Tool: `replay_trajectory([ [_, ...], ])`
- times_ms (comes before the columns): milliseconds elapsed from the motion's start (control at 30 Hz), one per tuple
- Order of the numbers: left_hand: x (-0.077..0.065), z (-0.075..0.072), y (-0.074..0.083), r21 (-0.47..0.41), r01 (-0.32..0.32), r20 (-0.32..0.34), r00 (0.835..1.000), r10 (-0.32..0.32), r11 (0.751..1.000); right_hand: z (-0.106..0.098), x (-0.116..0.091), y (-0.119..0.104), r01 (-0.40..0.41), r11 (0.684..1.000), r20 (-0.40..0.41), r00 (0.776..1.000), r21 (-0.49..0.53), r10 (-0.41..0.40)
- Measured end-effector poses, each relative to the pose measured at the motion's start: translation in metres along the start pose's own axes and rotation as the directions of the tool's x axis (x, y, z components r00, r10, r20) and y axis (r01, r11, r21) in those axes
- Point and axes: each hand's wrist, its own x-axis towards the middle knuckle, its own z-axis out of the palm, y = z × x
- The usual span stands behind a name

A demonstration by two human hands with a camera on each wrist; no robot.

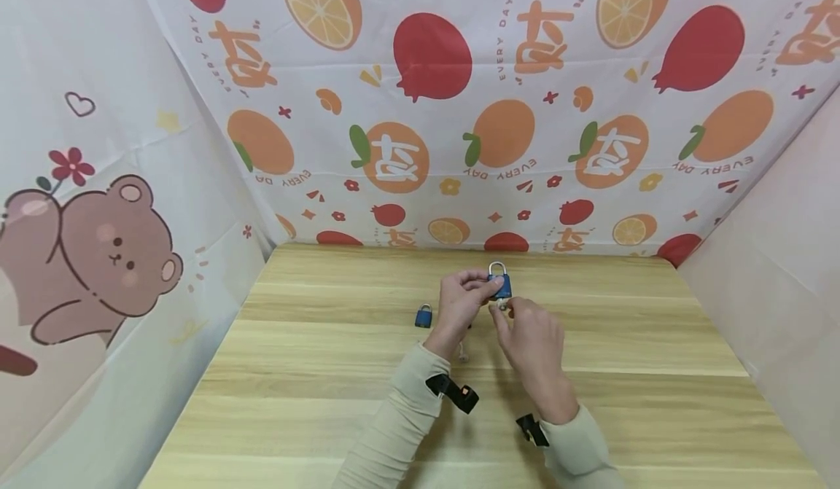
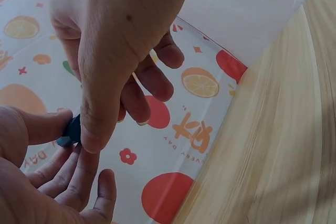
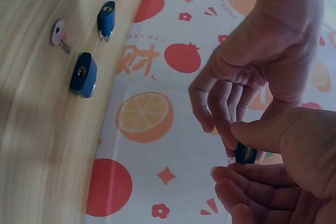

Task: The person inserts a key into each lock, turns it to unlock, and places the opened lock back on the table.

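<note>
The held padlock (image 1: 503,288) is raised above the table (image 1: 315,401) in the left hand (image 1: 459,303), its blue body pinched between the thumb on the near face and the fingers behind. Its long axis runs roughly away from the person, shackle at the far end, base towards the right hand (image 1: 534,332). The right fingers pinch a small pale piece (image 1: 502,304), judged to be a key, directly at that base; whether it has entered the keyhole cannot be told. The governing relation is judged to be the alignment of this piece with the padlock's axis: the left hand has the body, while the right is nearer the base. A second padlock (image 1: 424,317) lies on the table, left of the left hand. The right-wrist view also shows a third padlock (image 3: 84,77) there, with a loose key (image 3: 58,32) near both.
</note>
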Motion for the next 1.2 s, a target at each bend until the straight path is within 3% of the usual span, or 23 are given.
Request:
replay_trajectory([
  [800,-0.001,0.002,0.004,0.078,0.005,0.0,1.0,-0.005,0.997,0.011,-0.003,0.001,-0.015,0.998,0.019,1.0,0.068,0.014],
  [1200,-0.001,0.0,0.005,0.074,0.005,-0.005,1.0,-0.004,0.997,0.009,-0.003,0.004,-0.065,0.986,-0.03,0.997,0.151,0.07],
])
